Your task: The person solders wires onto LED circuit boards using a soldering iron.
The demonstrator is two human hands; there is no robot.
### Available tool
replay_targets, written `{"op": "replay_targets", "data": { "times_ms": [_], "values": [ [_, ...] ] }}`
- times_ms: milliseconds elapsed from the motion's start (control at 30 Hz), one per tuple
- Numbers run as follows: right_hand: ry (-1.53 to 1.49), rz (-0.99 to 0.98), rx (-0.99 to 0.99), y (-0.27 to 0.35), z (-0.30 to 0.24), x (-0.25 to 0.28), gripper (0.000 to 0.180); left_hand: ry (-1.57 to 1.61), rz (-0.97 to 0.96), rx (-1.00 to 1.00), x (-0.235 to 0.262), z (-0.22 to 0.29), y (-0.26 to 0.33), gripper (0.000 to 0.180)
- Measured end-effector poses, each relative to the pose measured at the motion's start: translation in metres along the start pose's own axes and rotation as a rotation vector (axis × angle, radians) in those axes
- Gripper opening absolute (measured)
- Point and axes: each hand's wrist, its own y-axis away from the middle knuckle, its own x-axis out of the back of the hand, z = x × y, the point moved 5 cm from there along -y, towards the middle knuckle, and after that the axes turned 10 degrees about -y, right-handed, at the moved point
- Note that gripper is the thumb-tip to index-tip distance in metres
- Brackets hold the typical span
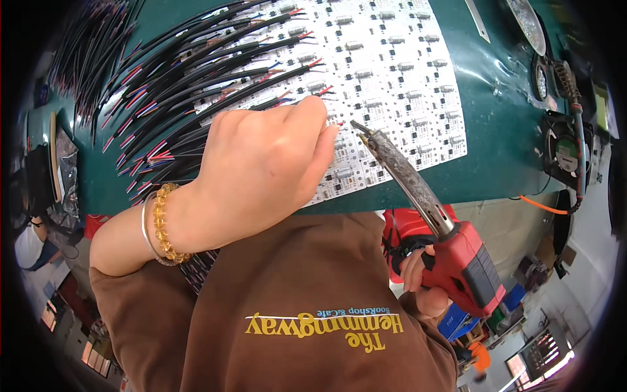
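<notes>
While the left hand (271, 153) is pinching a thin red-tipped wire (339, 123), the right hand (418, 281) is gripping a red-and-black soldering gun with a long metal barrel (467, 264).

Left fingers are closing together, the wire end showing just beyond thumb and forefinger, the rest hidden; right fingers are wrapping around the handle, barrel slanting up toward the left fingertips, its dark tip sitting near the wire, over a white circuit-board sheet with rows of small components (401, 108); black-sheathed cables with red and blue wire ends (215, 85) are lying beyond and left of the left hand; green tabletop (496, 150) is extending beyond both hands.
</notes>
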Motion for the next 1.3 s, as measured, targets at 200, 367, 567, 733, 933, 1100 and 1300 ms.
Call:
{"op": "replay_targets", "data": {
  "times_ms": [200, 367, 567, 733, 933, 1100, 1300],
  "values": [
    [0.004, -0.017, 0.013, 0.002, 0.001, 0.000, 0.050, 0.024, 0.014, 0.009, 0.002, -0.002, -0.001, 0.021],
    [-0.062, -0.296, 0.194, -0.017, 0.004, -0.001, 0.012, 0.009, 0.005, 0.033, 0.001, 0.000, -0.001, 0.021],
    [-0.119, -0.692, 0.229, -0.023, -0.009, -0.009, 0.015, -0.001, 0.021, 0.032, 0.000, -0.001, 0.000, 0.020],
    [0.141, 0.143, 0.109, -0.022, -0.021, -0.032, 0.078, 0.008, -0.008, 0.015, 0.000, 0.000, -0.002, 0.020],
    [0.292, -0.169, -0.028, -0.017, -0.010, -0.007, 0.074, -0.003, -0.001, 0.020, -0.001, 0.001, 0.000, 0.020],
    [0.137, 0.136, -0.150, 0.005, -0.001, 0.008, 0.045, -0.145, -0.032, 0.011, -0.006, 0.003, 0.002, 0.020],
    [0.277, -0.072, 0.025, -0.022, -0.018, -0.008, 0.073, -0.081, -0.045, 0.027, -0.004, 0.000, 0.001, 0.021]
  ]
}}
